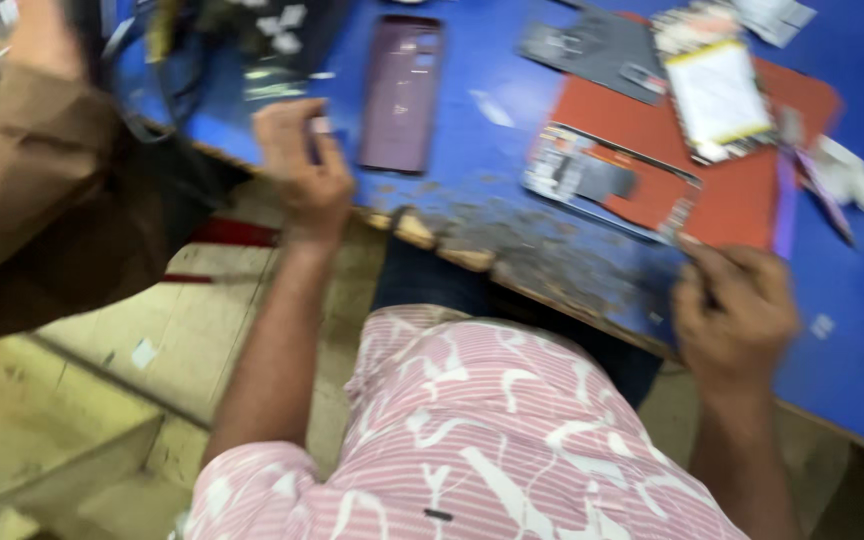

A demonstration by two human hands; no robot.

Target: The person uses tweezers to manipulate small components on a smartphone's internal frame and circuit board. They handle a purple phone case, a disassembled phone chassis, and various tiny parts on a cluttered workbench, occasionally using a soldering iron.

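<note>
Blue laminate covers the bench (pixel 512 150), chipped and worn at the near edge; the left hand (pixel 302 165) sits at that edge just beside a purple phone back cover (pixel 400 92), fingers curled on something small and pale that the blur hides; the right hand (pixel 737 310) rests at the bench edge by the corner of an opened phone frame (pixel 607 180) on a red mat (pixel 752 170), and I cannot tell whether it grips anything. A battery pack (pixel 717 100) lies farther back. The frame overhangs towards the worn edge, so a nudge could tip it off.
</note>
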